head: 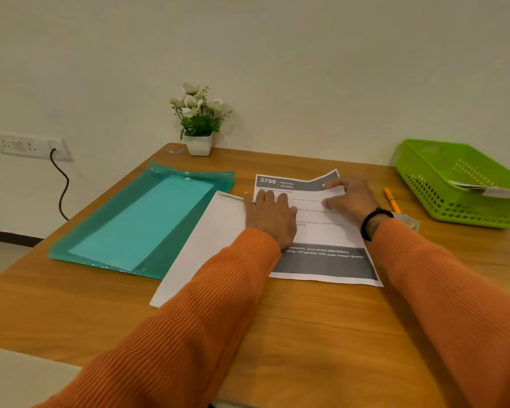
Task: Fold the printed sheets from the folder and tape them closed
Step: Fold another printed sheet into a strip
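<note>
At the far 9 o'clock edge, a wall socket panel [31,146] holds a dark cable [62,189] that drops down beside the wooden table [306,334]. On the table at about 10 o'clock lies the teal folder [136,222], flat and translucent, with a lighter sheet showing through it. At 12 o'clock, against the wall, stands a small white pot of white flowers [199,119].

Just right of the folder, overlapping its near corner, a blank white sheet [200,245] lies at a slant. Its right part disappears under the printed sheet [321,231], which sits at the centre of the table with a grey header reading "3799 KITCHEN" and a grey band near its bottom edge. The top right corner of the printed sheet curls up off the table.

The left hand [270,217] rests palm down where the two sheets meet, fingers spread flat and pressing on the paper, gripping nothing. The right hand [348,198], at about 1 o'clock, also lies on the printed sheet with fingers splayed; the fingertips press near the raised top edge. A dark band circles that wrist, and both arms wear orange ribbed sleeves.

Further right, at 2 o'clock, an orange pen [392,200] lies on the table, and beyond it a green perforated basket [454,184] holds some folded paper.
</note>
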A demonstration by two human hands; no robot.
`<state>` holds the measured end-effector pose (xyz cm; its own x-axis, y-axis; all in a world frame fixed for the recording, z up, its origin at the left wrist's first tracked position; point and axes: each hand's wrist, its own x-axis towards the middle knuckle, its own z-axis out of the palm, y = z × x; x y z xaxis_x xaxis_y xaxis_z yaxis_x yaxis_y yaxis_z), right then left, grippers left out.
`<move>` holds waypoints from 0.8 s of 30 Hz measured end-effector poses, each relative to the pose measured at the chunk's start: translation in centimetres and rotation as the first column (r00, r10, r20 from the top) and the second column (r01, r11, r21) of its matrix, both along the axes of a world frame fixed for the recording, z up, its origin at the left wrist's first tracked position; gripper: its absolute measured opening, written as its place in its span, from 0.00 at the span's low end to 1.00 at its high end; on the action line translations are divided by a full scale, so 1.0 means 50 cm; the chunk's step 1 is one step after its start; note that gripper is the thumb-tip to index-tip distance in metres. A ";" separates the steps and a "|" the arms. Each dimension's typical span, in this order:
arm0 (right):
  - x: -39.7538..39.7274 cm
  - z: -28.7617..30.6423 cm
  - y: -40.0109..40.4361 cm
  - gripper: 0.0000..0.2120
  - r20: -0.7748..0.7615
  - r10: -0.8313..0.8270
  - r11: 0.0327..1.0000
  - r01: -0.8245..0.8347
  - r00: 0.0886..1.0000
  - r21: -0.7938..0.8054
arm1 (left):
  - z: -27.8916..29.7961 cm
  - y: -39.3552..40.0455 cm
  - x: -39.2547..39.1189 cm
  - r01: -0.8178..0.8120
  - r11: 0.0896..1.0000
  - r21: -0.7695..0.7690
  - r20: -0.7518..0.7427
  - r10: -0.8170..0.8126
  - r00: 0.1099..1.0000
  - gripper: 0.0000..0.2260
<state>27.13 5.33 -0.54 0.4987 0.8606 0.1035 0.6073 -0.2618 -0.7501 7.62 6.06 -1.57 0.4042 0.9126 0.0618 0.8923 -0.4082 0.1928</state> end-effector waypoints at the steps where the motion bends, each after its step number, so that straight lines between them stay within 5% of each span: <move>1: 0.001 -0.010 -0.003 0.16 -0.018 -0.003 0.997 0.004 1.000 0.073 | -0.005 0.004 -0.001 0.002 1.000 0.013 0.018 -0.002 1.000 0.25; 8: 0.003 -0.024 -0.049 0.13 -0.147 -0.118 0.885 0.171 0.982 0.433 | -0.040 0.041 -0.014 0.032 0.998 0.060 0.319 -0.050 0.946 0.25; 11: 0.012 -0.017 -0.069 0.13 -0.241 -0.145 0.852 0.245 0.960 0.463 | -0.034 0.072 -0.018 -0.036 0.999 0.024 0.621 0.013 0.784 0.26; 14: 0.015 -0.014 -0.076 0.13 -0.348 -0.108 0.834 0.275 0.931 0.478 | -0.010 0.087 -0.028 -0.053 0.994 -0.096 0.713 0.106 0.693 0.24; 20: 0.002 -0.010 -0.088 0.13 -0.484 -0.015 0.860 0.258 0.875 0.439 | 0.057 0.056 -0.045 0.205 0.938 -0.280 0.924 0.205 0.322 0.13; 24: -0.014 0.006 -0.111 0.13 -0.523 0.005 0.873 0.251 0.852 0.418 | 0.083 0.069 -0.083 0.345 0.827 -0.444 0.887 0.352 0.299 0.11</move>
